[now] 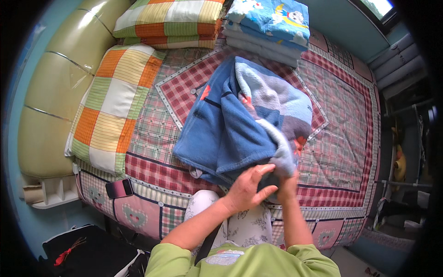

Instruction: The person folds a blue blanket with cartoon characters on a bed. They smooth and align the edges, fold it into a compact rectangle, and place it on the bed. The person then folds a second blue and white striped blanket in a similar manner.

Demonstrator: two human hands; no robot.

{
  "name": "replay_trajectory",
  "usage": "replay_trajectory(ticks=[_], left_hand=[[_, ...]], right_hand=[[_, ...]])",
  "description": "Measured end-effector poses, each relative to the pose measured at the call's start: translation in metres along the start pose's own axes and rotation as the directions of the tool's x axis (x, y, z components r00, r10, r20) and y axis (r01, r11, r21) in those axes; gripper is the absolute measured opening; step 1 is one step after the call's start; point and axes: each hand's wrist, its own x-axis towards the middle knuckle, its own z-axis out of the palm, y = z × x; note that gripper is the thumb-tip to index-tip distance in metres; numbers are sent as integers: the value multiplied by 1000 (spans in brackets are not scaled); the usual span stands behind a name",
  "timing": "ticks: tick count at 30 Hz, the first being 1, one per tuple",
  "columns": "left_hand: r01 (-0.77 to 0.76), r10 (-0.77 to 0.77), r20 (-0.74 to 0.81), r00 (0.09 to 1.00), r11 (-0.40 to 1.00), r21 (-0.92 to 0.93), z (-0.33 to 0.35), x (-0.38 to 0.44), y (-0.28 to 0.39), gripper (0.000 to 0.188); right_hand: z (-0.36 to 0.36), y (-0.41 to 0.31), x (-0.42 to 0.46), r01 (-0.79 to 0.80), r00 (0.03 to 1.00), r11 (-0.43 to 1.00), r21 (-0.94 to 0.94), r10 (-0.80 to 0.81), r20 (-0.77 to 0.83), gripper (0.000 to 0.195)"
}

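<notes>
A blue fleece blanket lies loosely bunched on the patchwork bedspread, with its grey and light-blue patterned side partly turned up. My left hand is at the blanket's near edge, thumb and fingers apart, with nothing seen between them. Just to its right, my right hand is blurred and partly hidden behind a pale fold of the blanket; whether it grips the fold is not plain.
A checked pillow lies on the left, with folded checked bedding beyond. Folded blue printed bedding is stacked at the back. A phone rests near the bed's front left edge, by a padded headboard.
</notes>
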Motion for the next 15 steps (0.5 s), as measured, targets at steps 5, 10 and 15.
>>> replay_trajectory(ticks=[5, 10, 15], left_hand=[[124, -120, -53, 991, 737, 665, -54, -20, -45, 54], [517, -450, -304, 840, 491, 701, -83, -28, -110, 78], [464, -409, -240, 880, 634, 619, -81, -38, -121, 85]], right_hand=[[-174, -106, 53, 349, 912, 936, 37, -331, -242, 47], [-476, -101, 20, 191, 344, 979, 66, -4, -939, 52], [-413, 29, -30, -262, 404, 963, 68, 173, -898, 20]])
